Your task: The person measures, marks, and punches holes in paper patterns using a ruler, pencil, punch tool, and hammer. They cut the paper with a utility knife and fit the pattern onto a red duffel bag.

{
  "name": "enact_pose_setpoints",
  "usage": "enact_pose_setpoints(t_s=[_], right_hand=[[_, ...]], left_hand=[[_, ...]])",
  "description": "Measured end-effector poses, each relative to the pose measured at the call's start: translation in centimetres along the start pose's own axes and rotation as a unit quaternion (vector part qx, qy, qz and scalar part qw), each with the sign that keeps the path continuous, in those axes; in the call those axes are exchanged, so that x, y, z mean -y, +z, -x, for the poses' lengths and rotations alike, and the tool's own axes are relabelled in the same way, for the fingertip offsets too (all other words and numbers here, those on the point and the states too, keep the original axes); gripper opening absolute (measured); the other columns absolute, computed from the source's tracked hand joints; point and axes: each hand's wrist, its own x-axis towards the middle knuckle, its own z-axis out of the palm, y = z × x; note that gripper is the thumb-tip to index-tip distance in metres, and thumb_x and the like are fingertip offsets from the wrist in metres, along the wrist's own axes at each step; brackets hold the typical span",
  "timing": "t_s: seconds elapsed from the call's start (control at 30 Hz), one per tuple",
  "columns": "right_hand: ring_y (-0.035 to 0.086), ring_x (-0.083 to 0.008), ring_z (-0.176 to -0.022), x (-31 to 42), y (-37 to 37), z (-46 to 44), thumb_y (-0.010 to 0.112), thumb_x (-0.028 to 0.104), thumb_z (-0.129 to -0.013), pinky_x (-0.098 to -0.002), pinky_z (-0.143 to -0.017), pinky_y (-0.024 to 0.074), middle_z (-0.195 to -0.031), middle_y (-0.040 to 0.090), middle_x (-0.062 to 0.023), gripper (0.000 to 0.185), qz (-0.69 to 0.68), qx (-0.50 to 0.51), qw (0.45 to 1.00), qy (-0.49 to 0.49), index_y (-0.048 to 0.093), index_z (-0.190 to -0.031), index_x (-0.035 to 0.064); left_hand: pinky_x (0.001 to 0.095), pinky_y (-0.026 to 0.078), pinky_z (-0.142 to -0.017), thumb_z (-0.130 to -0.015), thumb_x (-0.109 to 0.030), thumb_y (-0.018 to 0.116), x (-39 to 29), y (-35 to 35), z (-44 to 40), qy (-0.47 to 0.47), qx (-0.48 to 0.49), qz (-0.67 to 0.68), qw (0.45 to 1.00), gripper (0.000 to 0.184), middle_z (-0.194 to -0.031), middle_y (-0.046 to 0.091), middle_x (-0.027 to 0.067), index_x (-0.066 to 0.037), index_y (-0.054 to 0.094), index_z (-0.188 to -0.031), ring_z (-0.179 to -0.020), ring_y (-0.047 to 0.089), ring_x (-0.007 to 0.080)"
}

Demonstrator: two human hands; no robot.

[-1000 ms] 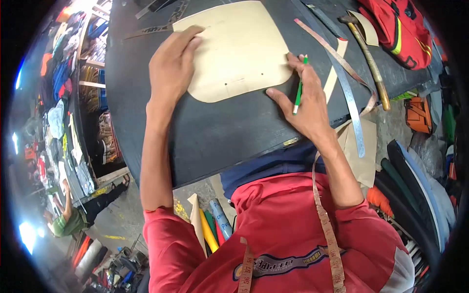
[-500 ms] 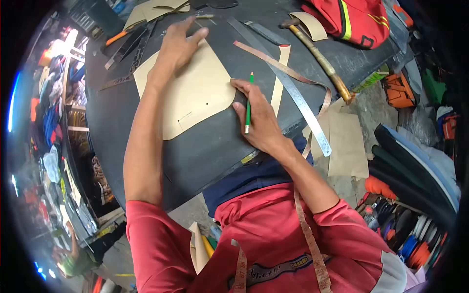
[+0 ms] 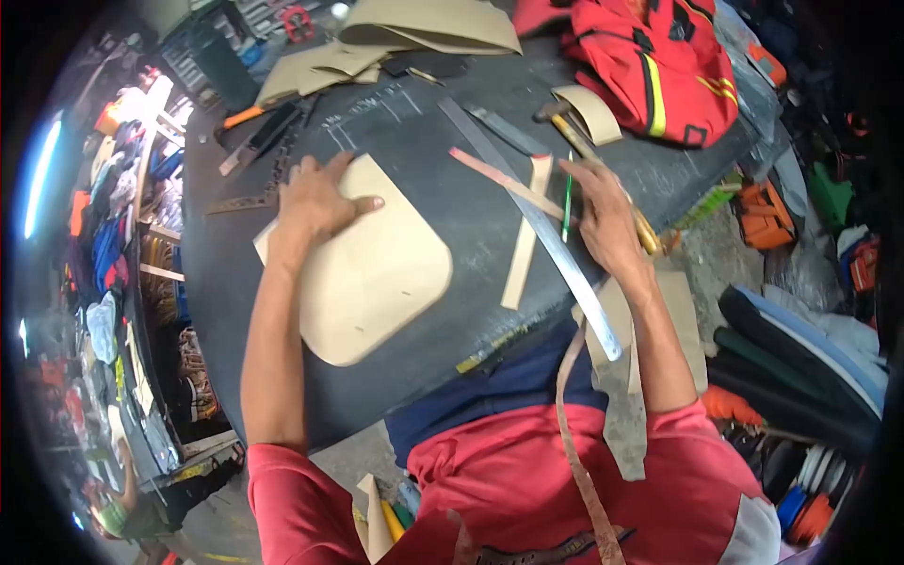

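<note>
My left hand [image 3: 318,202] lies on the upper left part of a cream card piece [image 3: 377,268] with rounded corners, thumb and fingers spread. Two short marks show near the card's lower edge. To the right, my right hand [image 3: 603,212] is over the table beside the green pencil [image 3: 568,202]; its fingers are partly bent, and whether they grip the pencil is unclear. A metal ruler [image 3: 556,250], a measuring tape [image 3: 499,177] and a narrow cream strip [image 3: 520,254] lie left of that hand. The hammer [image 3: 650,232] passes behind it.
On the dark table [image 3: 424,113] are a red bag [image 3: 683,80], folded brown paper [image 3: 428,26], a curved card piece [image 3: 593,113], a carpenter's square [image 3: 240,203] and an orange-handled tool [image 3: 243,117]. Fabric rolls [image 3: 800,348] are at the right. Another person [image 3: 122,504] is at lower left.
The card now shows a different face, without the two dots, and sits lower left. My left hand has come down onto it. My right hand has left its edge and moved right with the pencil.
</note>
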Motion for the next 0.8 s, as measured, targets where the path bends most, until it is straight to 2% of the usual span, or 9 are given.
enact_pose_setpoints(t_s=[0.13, 0.27, 0.33, 0.37, 0.43, 0.53, 0.63, 0.7, 0.8], right_hand=[[0.057, -0.0405, -0.134, 0.5, 0.8, 1.0, 0.052, -0.003, -0.101, -0.046, -0.115, 0.0429, -0.141, 0.061, -0.02, 0.043, -0.047, 0.016, 0.997, 0.06, 0.062, -0.142, 0.0075], [0.057, -0.0379, -0.137, 1.6, 1.2, 1.1, 0.057, 0.003, -0.103, -0.0437, -0.117, 0.0425, -0.144, 0.061, -0.0184, 0.037, -0.039, 0.017, 0.996, 0.076, 0.062, -0.14, 0.0033], [0.057, -0.0377, -0.136, 2.3, 1.5, 0.7, 0.057, 0.005, -0.103, -0.0439, -0.117, 0.0426, -0.143, 0.062, -0.0183, 0.037, -0.033, 0.011, 0.996, 0.077, 0.062, -0.139, 0.0035], [0.057, -0.0374, -0.136, 2.5, 1.7, 0.4, 0.058, 0.006, -0.103, -0.044, -0.117, 0.0428, -0.142, 0.062, -0.0182, 0.036, -0.023, 0.002, 0.997, 0.077, 0.063, -0.139, 0.0036], [0.059, -0.0387, -0.132, 2.7, 2.6, -0.7, 0.061, 0.009, -0.101, -0.0459, -0.112, 0.044, -0.137, 0.064, -0.0188, 0.035, -0.027, -0.023, 0.999, 0.034, 0.064, -0.135, 0.0036], [0.061, -0.0413, -0.124, 3.8, 4.2, -2.7, 0.065, 0.01, -0.098, -0.048, -0.106, 0.0469, -0.129, 0.067, -0.0204, 0.032, -0.047, -0.04, 0.998, -0.008, 0.066, -0.129, 0.0025], [0.065, -0.0418, -0.115, 4.7, 5.8, -3.3, 0.067, 0.01, -0.098, -0.0465, -0.099, 0.0514, -0.122, 0.07, -0.0212, 0.029, -0.056, -0.044, 0.996, -0.052, 0.068, -0.125, 0.0007], [0.065, -0.0348, -0.123, 5.8, 6.2, -3.1, 0.065, 0.014, -0.103, -0.0418, -0.105, 0.0501, -0.13, 0.07, -0.0161, 0.028, -0.075, 0.003, 0.997, 0.002, 0.07, -0.128, 0.002], [0.065, -0.0335, -0.125, 6.3, 7.4, -1.8, 0.065, 0.015, -0.104, -0.0418, -0.108, 0.0488, -0.131, 0.07, -0.0151, 0.027, -0.087, 0.022, 0.996, 0.023, 0.071, -0.127, 0.0024]], left_hand=[[0.0487, 0.046, -0.115, -0.075, -0.055, 0.09, 1.9, 0.5, 1.6, -0.053, -0.014, 0.073, 0.996, 0.102, -0.141, 0.055, 0.0259, -0.019, 0.049, -0.161, -0.135, 0.056, 0.0427], [0.0453, 0.05, -0.111, -0.075, -0.03, 0.096, 5.2, 2.0, 3.3, -0.075, -0.07, 0.176, 0.979, 0.098, -0.14, 0.055, 0.0255, -0.017, 0.049, -0.16, -0.131, 0.059, 0.0436], [0.0376, 0.055, -0.099, -0.076, -0.02, 0.095, 6.7, 2.7, 4.1, -0.061, -0.119, 0.26, 0.956, 0.088, -0.132, 0.058, 0.0191, -0.015, 0.057, -0.156, -0.111, 0.067, 0.0311], [0.0376, 0.055, -0.099, -0.076, -0.02, 0.095, 7.1, 3.2, 4.5, -0.064, -0.119, 0.262, 0.956, 0.088, -0.132, 0.058, 0.0191, -0.015, 0.057, -0.156, -0.111, 0.067, 0.0311], [0.0285, 0.053, -0.087, -0.077, -0.008, 0.092, 7.2, 3.7, 5.5, -0.081, -0.178, 0.387, 0.901, 0.074, -0.12, 0.06, 0.0115, -0.013, 0.067, -0.146, -0.091, 0.062, 0.0176], [0.0242, 0.049, -0.08, -0.077, -0.003, 0.089, 8.3, 6.0, 5.6, -0.05, -0.245, 0.438, 0.864, 0.063, -0.109, 0.059, 0.0049, -0.011, 0.073, -0.138, -0.082, 0.055, 0.0108], [0.0255, 0.05, -0.081, -0.082, -0.006, 0.086, 9.2, 6.4, 5.8, -0.024, -0.29, 0.337, 0.895, 0.053, -0.101, 0.06, 0.0013, -0.009, 0.074, -0.134, -0.082, 0.056, 0.0108], [0.0259, 0.05, -0.081, -0.082, -0.009, 0.086, 9.0, 6.6, 5.9, -0.041, -0.281, 0.447, 0.848, 0.05, -0.101, 0.061, 0.0017, -0.009, 0.076, -0.131, -0.083, 0.056, 0.0107], [0.0262, 0.05, -0.082, -0.083, -0.01, 0.086, 8.9, 6.5, 5.9, -0.059, -0.273, 0.451, 0.848, 0.047, -0.102, 0.062, 0.0015, -0.009, 0.078, -0.129, -0.083, 0.056, 0.0107]])
